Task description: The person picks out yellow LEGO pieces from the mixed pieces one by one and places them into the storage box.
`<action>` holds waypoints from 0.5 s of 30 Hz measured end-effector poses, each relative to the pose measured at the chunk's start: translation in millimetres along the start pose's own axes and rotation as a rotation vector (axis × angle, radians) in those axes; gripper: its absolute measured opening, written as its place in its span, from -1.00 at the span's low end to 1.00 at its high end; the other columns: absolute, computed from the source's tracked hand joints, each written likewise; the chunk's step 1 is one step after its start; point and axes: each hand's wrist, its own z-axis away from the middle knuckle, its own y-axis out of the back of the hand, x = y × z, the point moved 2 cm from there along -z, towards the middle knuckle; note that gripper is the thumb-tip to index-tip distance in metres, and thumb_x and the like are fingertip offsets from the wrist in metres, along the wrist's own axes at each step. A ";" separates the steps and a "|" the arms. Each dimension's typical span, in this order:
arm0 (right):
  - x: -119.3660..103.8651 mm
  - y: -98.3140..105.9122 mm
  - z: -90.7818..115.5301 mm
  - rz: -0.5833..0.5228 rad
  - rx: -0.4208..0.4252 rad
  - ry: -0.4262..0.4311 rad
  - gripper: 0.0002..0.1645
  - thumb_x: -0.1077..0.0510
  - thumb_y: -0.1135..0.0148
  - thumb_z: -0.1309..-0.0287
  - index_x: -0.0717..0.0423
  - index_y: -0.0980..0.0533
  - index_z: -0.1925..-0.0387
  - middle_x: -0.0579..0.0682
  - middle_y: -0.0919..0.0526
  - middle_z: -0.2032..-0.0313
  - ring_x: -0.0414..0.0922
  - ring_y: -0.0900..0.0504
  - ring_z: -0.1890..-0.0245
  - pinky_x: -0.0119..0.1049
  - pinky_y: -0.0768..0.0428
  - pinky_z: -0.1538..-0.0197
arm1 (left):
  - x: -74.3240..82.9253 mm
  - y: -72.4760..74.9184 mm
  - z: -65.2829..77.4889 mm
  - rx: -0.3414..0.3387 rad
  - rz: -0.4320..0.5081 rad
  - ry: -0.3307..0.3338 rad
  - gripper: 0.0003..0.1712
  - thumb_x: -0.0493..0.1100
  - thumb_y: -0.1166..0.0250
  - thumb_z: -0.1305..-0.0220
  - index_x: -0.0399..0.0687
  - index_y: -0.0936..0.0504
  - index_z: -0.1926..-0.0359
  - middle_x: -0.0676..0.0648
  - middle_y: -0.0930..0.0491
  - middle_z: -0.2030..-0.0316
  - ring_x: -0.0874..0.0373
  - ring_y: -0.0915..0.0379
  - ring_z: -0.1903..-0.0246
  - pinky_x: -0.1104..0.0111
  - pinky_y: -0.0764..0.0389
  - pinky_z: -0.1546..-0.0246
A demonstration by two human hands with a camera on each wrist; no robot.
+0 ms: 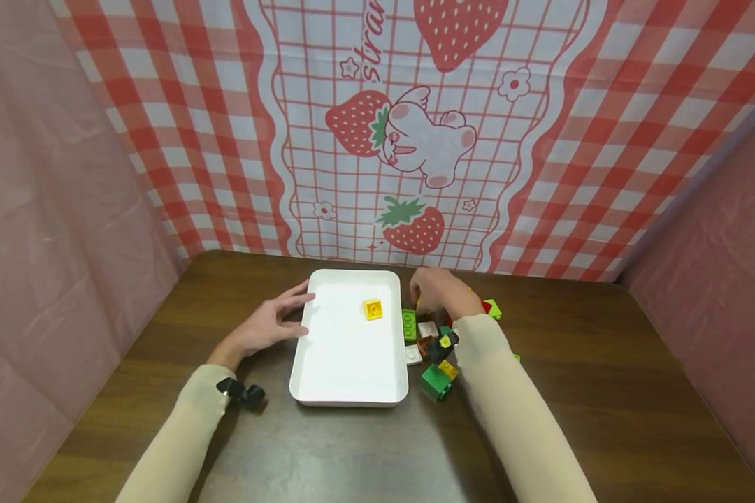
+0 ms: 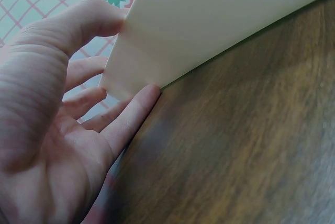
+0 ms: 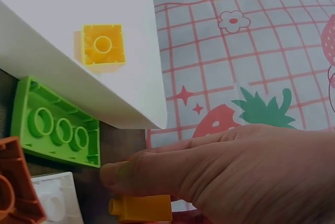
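A white tray (image 1: pixel 346 377) lies on the table, with a yellow brick (image 1: pixel 373 309) near its upper right corner. My left hand (image 1: pixel 269 323) is at the tray's left side, its spread fingertips touching the wall and rim. My right hand (image 1: pixel 439 290) reaches down among loose bricks just right of the tray, fingers bent downward. In the right wrist view its thumb lies directly over a yellow-orange brick (image 3: pixel 146 208); the other fingertips are hidden, so a grip on it cannot be made out. Nearby lies a lime green brick (image 3: pixel 57 127), underside up.
White bricks (image 1: pixel 413 355), a brown brick (image 1: pixel 424 346) and a dark green brick (image 1: pixel 436 382) lie beside the tray. A lime brick (image 1: pixel 493 309) sits beyond the right wrist. A strawberry-print cloth (image 1: pixel 377 140) hangs behind the table (image 1: pixel 327 454).
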 end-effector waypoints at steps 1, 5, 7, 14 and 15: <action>-0.4 1.4 0.7 -0.006 0.002 -0.001 -0.86 0.22 -0.48 -0.03 0.08 -0.69 0.32 0.03 -0.68 0.27 0.01 -0.59 0.33 -0.14 -0.74 0.25 | 0.3 0.0 -0.1 0.001 -0.001 0.001 -0.19 -0.32 -0.42 -0.20 -0.22 -0.32 -0.45 -0.12 0.11 -0.62 -0.07 0.03 -0.52 -0.01 -0.51 -0.21; -0.9 6.0 0.7 0.003 0.019 0.019 -0.91 0.24 -0.47 -0.03 0.08 -0.67 0.39 0.03 -0.68 0.30 0.00 -0.56 0.35 -0.17 -0.69 0.29 | 0.6 0.4 -0.3 0.003 -0.006 0.004 -0.19 -0.31 -0.43 -0.20 -0.21 -0.33 -0.45 -0.11 0.11 -0.62 -0.07 0.03 -0.52 -0.02 -0.51 -0.21; -1.1 7.7 -0.3 0.011 0.027 0.030 -0.92 0.25 -0.45 -0.03 0.09 -0.66 0.41 0.03 -0.68 0.31 -0.01 -0.55 0.35 -0.18 -0.66 0.32 | 0.2 0.6 -0.4 0.004 -0.007 0.004 -0.19 -0.31 -0.43 -0.20 -0.21 -0.33 -0.45 -0.11 0.10 -0.62 -0.07 0.02 -0.52 -0.02 -0.51 -0.21; -0.4 11.5 -2.7 0.013 0.031 0.029 -0.89 0.21 -0.49 -0.01 0.05 -0.65 0.45 0.02 -0.68 0.32 -0.02 -0.54 0.36 -0.22 -0.61 0.36 | 0.6 -0.2 0.4 0.003 -0.002 0.000 -0.19 -0.30 -0.43 -0.20 -0.21 -0.33 -0.45 -0.10 0.10 -0.62 -0.07 0.02 -0.52 -0.02 -0.51 -0.21; -0.2 12.1 -2.8 0.014 0.029 0.028 -0.89 0.21 -0.49 -0.01 0.04 -0.65 0.44 0.01 -0.69 0.32 -0.02 -0.54 0.36 -0.23 -0.61 0.37 | 0.9 -0.3 0.6 0.003 -0.003 -0.001 -0.19 -0.30 -0.43 -0.20 -0.21 -0.33 -0.45 -0.10 0.10 -0.62 -0.07 0.02 -0.52 -0.02 -0.51 -0.21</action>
